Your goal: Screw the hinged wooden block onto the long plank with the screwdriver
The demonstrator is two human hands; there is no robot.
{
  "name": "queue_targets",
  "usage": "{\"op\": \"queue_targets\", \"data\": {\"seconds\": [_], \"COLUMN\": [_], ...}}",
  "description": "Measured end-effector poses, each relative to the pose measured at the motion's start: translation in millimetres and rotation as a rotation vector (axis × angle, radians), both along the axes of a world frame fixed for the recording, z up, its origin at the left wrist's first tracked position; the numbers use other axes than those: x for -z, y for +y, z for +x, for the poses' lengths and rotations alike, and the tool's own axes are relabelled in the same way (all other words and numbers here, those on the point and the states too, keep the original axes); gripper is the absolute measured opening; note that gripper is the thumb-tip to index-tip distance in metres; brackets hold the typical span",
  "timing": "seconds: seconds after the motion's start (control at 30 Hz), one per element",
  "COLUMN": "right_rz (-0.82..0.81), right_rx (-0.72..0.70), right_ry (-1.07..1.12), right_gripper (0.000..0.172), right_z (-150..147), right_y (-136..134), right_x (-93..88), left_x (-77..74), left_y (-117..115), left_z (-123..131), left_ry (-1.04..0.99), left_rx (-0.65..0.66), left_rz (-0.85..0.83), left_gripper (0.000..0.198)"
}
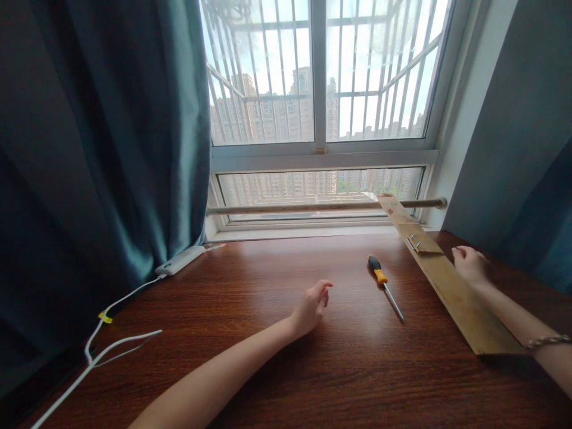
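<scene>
Above the middle of the wooden table, my left hand (310, 307) is open, its index finger loosely stretched and the others bent, with nothing in it. To its right lies a screwdriver (378, 271) with a black and yellow handle, its shaft pointing toward me. My right hand (471, 265) is beside the far part of a long brown cardboard strip (451, 286), its fingers curled closed. What those fingers hold, if anything, cannot be made out. On the strip is a smaller cardboard piece (431, 244) with a few small metal screws (414, 240).
The dark red-brown tabletop (268, 369) reaches a barred window (319, 77). A horizontal rod (290, 208) crosses below it, and the strip's far end reaches this rod. At left are a blue curtain (179, 131), a white power strip (181, 262) and white cables (111, 351).
</scene>
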State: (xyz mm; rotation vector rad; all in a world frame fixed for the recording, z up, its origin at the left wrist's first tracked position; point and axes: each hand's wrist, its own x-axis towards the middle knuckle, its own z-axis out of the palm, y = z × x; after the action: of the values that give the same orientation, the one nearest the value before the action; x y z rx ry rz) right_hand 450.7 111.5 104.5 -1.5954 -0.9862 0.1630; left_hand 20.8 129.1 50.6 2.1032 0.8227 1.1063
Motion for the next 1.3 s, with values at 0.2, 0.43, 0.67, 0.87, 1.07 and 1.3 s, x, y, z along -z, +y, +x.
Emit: {"op": "queue_targets", "data": {"seconds": [0.2, 0.43, 0.67, 0.87, 1.07, 1.3], "right_rz": [-0.060, 0.036, 0.037, 0.107, 0.086, 0.086], "right_rx": [-0.334, -1.132, -1.388, -1.542, -1.499, -1.389], "right_ry": [-0.295, -0.200, -0.131, -0.332, -0.581, -0.839], "right_gripper": [0.039, 0.063, 0.064, 0.068, 0.062, 0.061], "right_z": [-167, -310, -310, -312, -315, -319], "right_y": [-32, -63, -71, -88, -90, -94], "right_x": [-11.4, 14.5, 32.1, 34.0, 32.4, 41.0], "left_x": [-6.3, 6.7, 18.0, -4.6, 4.2, 16.1], "left_y": [-36, -59, -69, -80, -80, -127], "left_z": [-25, -26, -34, -37, -48, -8], "left_ry": [-0.163, -0.537, -0.396, -0.145, 0.336, 0.610], "left_rx": [0.083, 0.128, 0.140, 0.446, 0.250, -0.776], "left_rz": [-0.146, -0.248, -0.158, -0.031, -0.034, -0.098], "left_gripper": [0.033, 0.086, 0.077, 0.056, 0.032, 0.028]}}
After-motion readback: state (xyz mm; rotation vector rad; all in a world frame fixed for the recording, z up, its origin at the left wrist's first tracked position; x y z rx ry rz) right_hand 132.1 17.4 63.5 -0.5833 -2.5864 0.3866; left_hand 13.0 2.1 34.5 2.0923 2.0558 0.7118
